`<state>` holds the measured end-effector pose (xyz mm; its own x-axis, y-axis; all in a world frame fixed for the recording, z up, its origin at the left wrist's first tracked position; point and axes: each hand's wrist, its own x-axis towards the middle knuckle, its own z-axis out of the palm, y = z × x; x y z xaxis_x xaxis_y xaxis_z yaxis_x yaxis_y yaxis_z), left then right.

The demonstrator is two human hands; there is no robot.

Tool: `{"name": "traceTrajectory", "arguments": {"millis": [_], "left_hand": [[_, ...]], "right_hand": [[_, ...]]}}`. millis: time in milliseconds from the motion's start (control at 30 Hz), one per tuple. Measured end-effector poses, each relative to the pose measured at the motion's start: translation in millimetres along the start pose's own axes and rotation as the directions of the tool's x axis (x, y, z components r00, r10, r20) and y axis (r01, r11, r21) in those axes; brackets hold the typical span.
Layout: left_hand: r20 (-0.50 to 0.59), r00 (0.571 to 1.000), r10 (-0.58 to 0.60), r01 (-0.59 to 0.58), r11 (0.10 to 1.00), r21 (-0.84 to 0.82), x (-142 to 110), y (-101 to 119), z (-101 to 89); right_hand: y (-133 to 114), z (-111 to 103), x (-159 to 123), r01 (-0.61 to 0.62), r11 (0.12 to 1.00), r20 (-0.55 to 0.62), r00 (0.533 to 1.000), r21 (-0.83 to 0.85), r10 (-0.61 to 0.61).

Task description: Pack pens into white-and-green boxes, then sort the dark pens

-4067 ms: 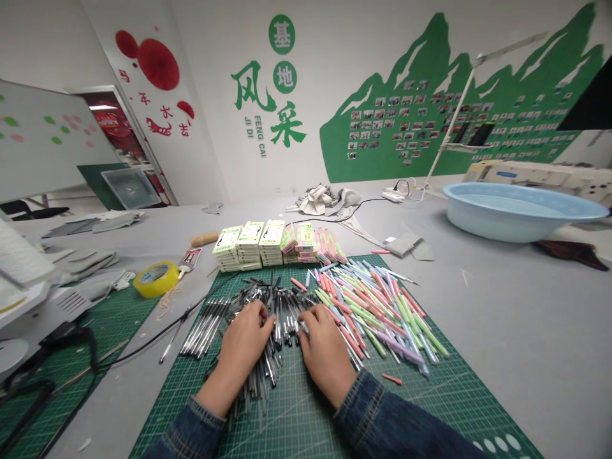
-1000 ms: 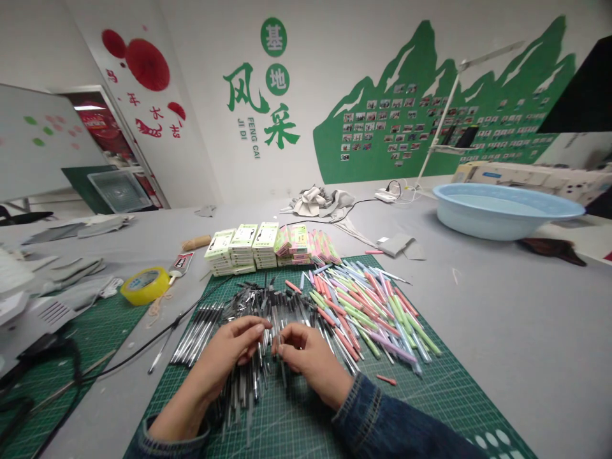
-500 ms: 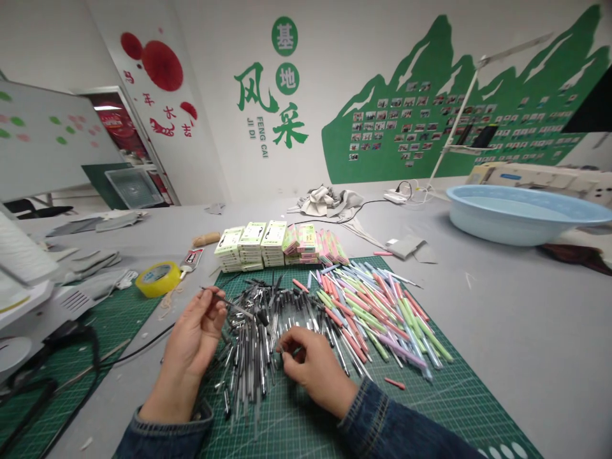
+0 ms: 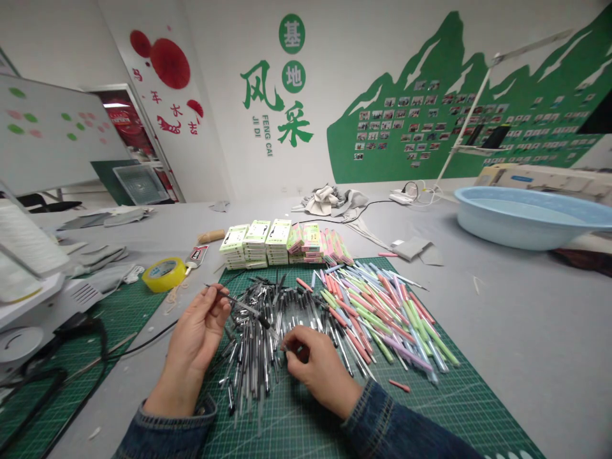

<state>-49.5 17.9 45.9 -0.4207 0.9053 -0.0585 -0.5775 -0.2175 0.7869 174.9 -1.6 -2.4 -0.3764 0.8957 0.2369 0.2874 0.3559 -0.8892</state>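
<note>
My left hand (image 4: 198, 331) pinches the dark end of a slim pen refill (image 4: 243, 304) between thumb and fingertips. The refill slants down to the right and meets a clear pen barrel with a black grip (image 4: 264, 320). My right hand (image 4: 318, 363) closes its thumb and forefinger around the far end of that barrel, partly hidden by the fingers. How deep the refill sits inside is too small to tell. Under and behind both hands lies a heap of clear and black pen parts (image 4: 251, 357) on a green cutting mat (image 4: 382, 421).
Right of the heap lie many pastel pen parts (image 4: 382, 312). Stacked small boxes (image 4: 257, 245) stand behind. Yellow tape (image 4: 164, 275), a tube (image 4: 196, 256) and a white machine (image 4: 48, 312) are at left. A blue basin (image 4: 521, 220) stands at right, grey cloth (image 4: 329, 201) at the back.
The view has shifted slightly, so the table's things appear a little farther right. Both hands keep their pinch on the pen parts, and the refill and barrel stay lined up between them.
</note>
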Motion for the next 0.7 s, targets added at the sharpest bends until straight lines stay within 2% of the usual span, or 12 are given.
{"name": "traceTrajectory", "arguments": {"millis": [167, 300, 433, 600, 700], "left_hand": [[0.034, 0.998, 0.057, -0.06, 0.994, 0.096, -3.1, 4.3, 2.4], [0.129, 0.981, 0.148, -0.177, 0.953, 0.245, -6.0, 11.8, 3.0], [0.236, 0.965, 0.113, -0.207, 0.881, 0.426, -10.9, 11.2, 4.5], [0.352, 0.935, -0.043, -0.21, 0.734, 0.646, -22.9, -2.0, 12.6], [0.379, 0.918, -0.12, -0.18, 0.725, 0.665, -28.5, -9.1, 16.4]], "right_hand": [[0.9, 0.4, -0.6, 0.023, 0.999, 0.006, 1.0, -0.04, -0.023], [2.8, 1.1, -0.9, 0.043, 0.993, -0.018, 0.999, -0.112, -0.046], [1.2, 0.7, -0.9, 0.043, 0.992, -0.029, 0.998, -0.12, -0.047], [-1.1, 1.1, 0.1, -0.098, 0.983, 0.048, 0.995, 0.158, 0.092], [-1.5, 2.2, 0.3, -0.195, 0.907, 0.117, 0.98, 0.374, 0.162]]}}
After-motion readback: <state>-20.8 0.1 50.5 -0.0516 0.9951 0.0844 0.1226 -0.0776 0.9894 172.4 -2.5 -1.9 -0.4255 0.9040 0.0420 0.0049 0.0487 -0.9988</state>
